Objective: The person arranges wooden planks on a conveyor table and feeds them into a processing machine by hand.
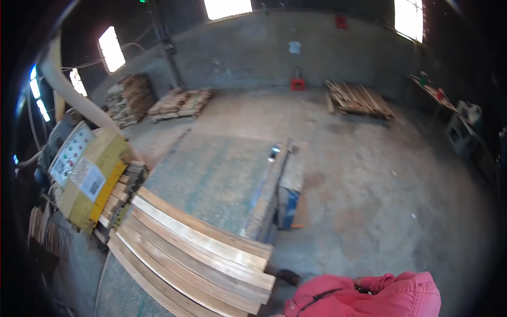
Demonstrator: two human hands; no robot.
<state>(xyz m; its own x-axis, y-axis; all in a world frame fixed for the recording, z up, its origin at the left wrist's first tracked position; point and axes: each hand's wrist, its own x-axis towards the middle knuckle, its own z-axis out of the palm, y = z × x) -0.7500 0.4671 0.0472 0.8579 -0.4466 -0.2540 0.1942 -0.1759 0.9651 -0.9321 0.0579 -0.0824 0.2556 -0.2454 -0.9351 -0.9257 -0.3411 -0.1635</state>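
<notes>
Neither my left hand nor my right hand can be made out. Several long wooden boards (198, 245) lie side by side on the green-grey table (211, 179), their left ends close to a yellow machine (95, 179). At the bottom edge, right of the boards, is pink clothing (369, 296) with a dark strap across it. Whose body it covers is unclear, and no fingers show there. A dark shape, perhaps a shoe (288, 277), sits between the clothing and the board ends.
A long rail (266, 198) runs along the table's right side, beside a blue box (289, 208). Stacked wood (129, 100) and a low pallet of pieces (180, 103) stand at the back left. More boards (359, 99) and a red stool (298, 84) are near the back wall.
</notes>
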